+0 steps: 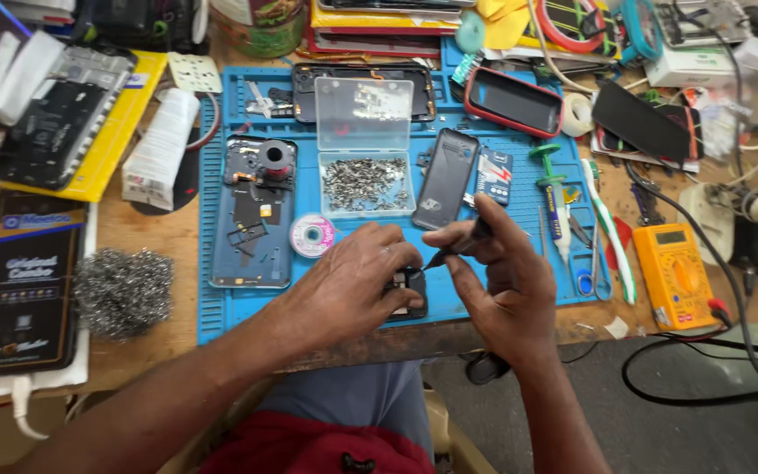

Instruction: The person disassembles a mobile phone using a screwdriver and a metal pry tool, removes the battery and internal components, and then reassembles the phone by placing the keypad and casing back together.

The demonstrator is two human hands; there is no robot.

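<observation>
Seen from above, the person's left hand curled over a small black phone part, pinning it down on a blue work mat at the near edge of a wooden bench; its fingers were closed around the part, hiding most of it. The right hand, just beside the left, gripped a thin dark tool (likely a screwdriver, though its tip was too small to tell) between thumb and fingers; the point angled down toward the part. Just beyond the left hand lay a small pink spool; farther beyond it sat an open clear box of tiny screws; beside the box, past the right hand, lay a dark phone back cover. Out past the left hand's wrist side lay an opened phone chassis and a wad of steel wool; well off to the right hand's outer side rested a yellow multimeter.
</observation>
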